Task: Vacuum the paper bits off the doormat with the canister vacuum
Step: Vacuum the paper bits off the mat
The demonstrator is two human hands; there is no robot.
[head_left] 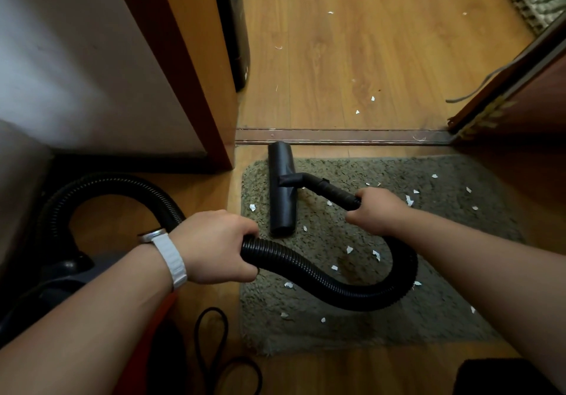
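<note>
Nearest, the left hand (214,246) clamps the ribbed hose (321,278); the right hand (378,210) grips the wand (333,194) — floor nozzle (282,189) on the doormat's (444,318) left part, long axis front-to-back; paper bits (349,249) lie mostly rightward — nearer the right hand.

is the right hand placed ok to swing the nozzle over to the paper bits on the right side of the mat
Probably yes: the right hand grips the wand behind the floor nozzle, and the doormat between it and the paper bits lies open.

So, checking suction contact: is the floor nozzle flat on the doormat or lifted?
Flat: the floor nozzle lies along the doormat's left part, no gap visible.
</note>
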